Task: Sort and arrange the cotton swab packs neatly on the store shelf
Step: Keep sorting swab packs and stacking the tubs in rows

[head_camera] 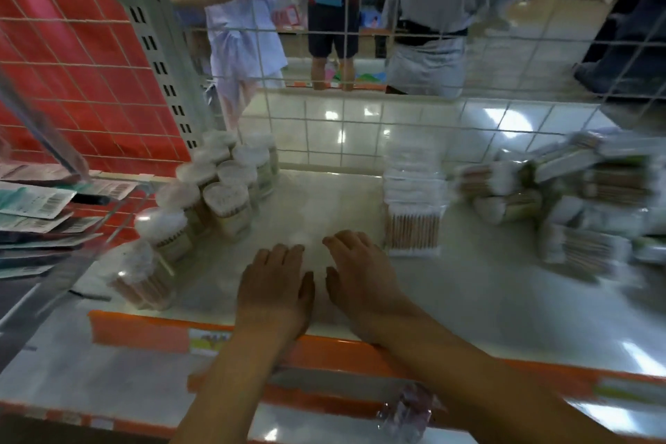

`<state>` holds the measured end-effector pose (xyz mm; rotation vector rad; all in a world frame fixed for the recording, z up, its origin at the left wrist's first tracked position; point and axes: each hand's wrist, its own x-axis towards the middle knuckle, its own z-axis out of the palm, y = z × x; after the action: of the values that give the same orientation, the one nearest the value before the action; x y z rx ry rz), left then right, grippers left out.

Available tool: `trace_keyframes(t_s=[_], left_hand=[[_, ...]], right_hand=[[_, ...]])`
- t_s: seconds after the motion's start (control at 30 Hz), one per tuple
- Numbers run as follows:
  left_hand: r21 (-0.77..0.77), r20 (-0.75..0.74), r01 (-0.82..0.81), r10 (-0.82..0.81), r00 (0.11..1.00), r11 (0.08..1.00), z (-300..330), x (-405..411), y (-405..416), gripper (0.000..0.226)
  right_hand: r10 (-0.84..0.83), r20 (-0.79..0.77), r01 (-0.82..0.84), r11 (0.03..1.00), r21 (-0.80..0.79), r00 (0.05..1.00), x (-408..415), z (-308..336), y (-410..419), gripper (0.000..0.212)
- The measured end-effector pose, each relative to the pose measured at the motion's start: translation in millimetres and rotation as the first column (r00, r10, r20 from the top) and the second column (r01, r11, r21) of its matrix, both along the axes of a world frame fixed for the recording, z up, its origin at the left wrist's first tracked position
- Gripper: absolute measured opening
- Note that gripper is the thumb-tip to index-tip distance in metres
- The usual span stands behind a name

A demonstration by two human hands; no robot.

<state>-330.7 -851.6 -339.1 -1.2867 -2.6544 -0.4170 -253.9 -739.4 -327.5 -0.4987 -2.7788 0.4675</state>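
Both my hands lie flat, palms down, on the bare middle of the white shelf (324,202). My left hand (275,281) and my right hand (355,270) are side by side with straight fingers and hold nothing. Left of them stand several round jars of cotton swabs (223,187) in rows, the nearest jar (140,277) close to the front edge. Just right of my right hand sits a neat stack of flat swab packs (412,205). Further right is a loose, blurred heap of swab packs (576,198).
A white wire grid (342,32) backs the shelf; through it several people stand in the aisle. A clear divider (54,155) on the left separates flat barcoded packets (36,205). An orange price rail (151,332) runs along the front edge, with a lower shelf below.
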Motion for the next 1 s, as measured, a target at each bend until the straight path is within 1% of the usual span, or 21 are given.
trace_keyframes(t_s=[0.07,0.13,0.2,0.27,0.33,0.43,0.5,0.57,0.63,0.7,0.8,0.83,0.9,1.0], left_hand=[[-0.019,-0.003,0.024,-0.024,1.0,1.0,2.3,15.2,16.1,0.045],[-0.033,0.026,0.068,-0.067,0.997,0.997,3.5,31.6,32.7,0.046],[-0.049,0.055,0.1,-0.098,0.994,0.994,5.3,46.8,50.4,0.047],[-0.052,0.074,0.12,-0.116,0.99,0.991,8.8,62.7,68.7,0.043],[-0.024,0.078,0.135,-0.132,0.988,0.991,8.4,80.4,85.9,0.032],[-0.014,0.132,0.164,-0.16,0.978,0.986,10.3,106.2,108.4,0.038],[-0.017,0.123,0.18,-0.176,0.977,0.984,11.3,120.3,123.1,0.044],[-0.006,0.095,0.178,-0.177,0.98,0.984,11.9,139.4,142.1,0.034],[0.034,0.119,0.183,-0.186,0.975,0.983,12.6,159.6,158.6,0.03],[0.03,0.165,0.166,-0.169,0.972,0.986,16.3,178.5,175.0,0.035],[0.05,0.159,0.218,-0.223,0.962,0.975,12.2,201.5,194.1,0.034],[0.064,0.168,0.228,-0.236,0.957,0.971,11.4,208.8,200.1,0.037],[0.092,0.146,0.25,-0.261,0.954,0.964,10.6,224.4,211.3,0.041],[0.091,0.115,0.262,-0.271,0.956,0.961,14.8,250.3,225.2,0.033]], right_hand=[[-0.063,-0.014,0.062,0.997,-0.045,0.998,19.1,0.0,13.8,0.031],[-0.093,-0.018,0.091,0.994,-0.065,0.996,40.1,2.9,28.9,0.03],[-0.129,-0.042,0.127,0.99,-0.054,0.991,61.3,2.5,44.2,0.033],[-0.145,-0.062,0.143,0.989,-0.029,0.988,82.5,8.9,57.3,0.036],[-0.14,-0.022,0.139,0.99,-0.035,0.99,103.3,14.8,69.7,0.039],[-0.151,-0.009,0.151,0.989,-0.004,0.989,131.6,14.1,89.7,0.041],[-0.166,-0.056,0.165,0.986,-0.016,0.985,146.6,11.6,102.1,0.037],[-0.181,-0.091,0.178,0.983,-0.047,0.979,165.4,6.2,118.6,0.036],[-0.182,-0.08,0.178,0.983,-0.052,0.98,182.8,5.4,131.4,0.037],[-0.192,-0.116,0.189,0.981,-0.04,0.974,200.6,3.6,145.9,0.037],[-0.199,-0.148,0.198,0.98,-0.017,0.969,226.2,7.2,165.4,0.034],[-0.193,-0.151,0.19,0.981,-0.031,0.969,234.9,7.1,172.0,0.034],[-0.173,-0.15,0.167,0.985,-0.051,0.973,252.5,6.8,182.0,0.036],[-0.153,-0.21,0.144,0.988,-0.058,0.966,278.0,4.6,194.4,0.037]])
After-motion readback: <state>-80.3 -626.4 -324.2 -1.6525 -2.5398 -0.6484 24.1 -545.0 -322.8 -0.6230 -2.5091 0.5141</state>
